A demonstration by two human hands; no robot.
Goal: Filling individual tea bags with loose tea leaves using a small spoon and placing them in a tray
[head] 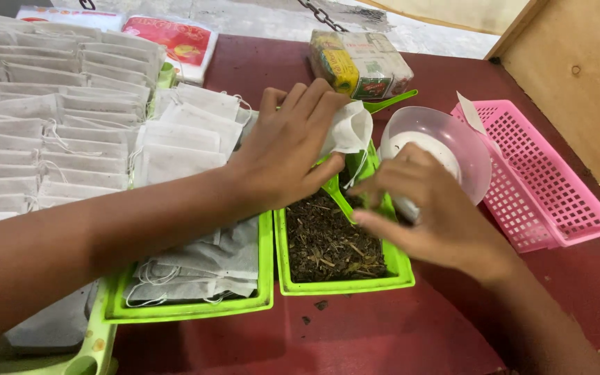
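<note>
In the head view, the left hand (287,149) grips one white filter bag (348,129), holding it over the green tray of dried leaves (335,278). The right hand (430,208) pinches one green scoop (337,195) above the same tray. A second green tray (196,307), just left of it, holds a few flat filled bags. One clear bowl (467,149) and one pink basket (557,208) stand to the right on the red table (383,333). Rows of empty bags (50,118) lie at left; their count I cannot tell.

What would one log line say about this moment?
left hand: holds white tea bag | right hand: holds green scoop | below: green tray of dried leaves | beside: clear bowl, pink basket
</note>
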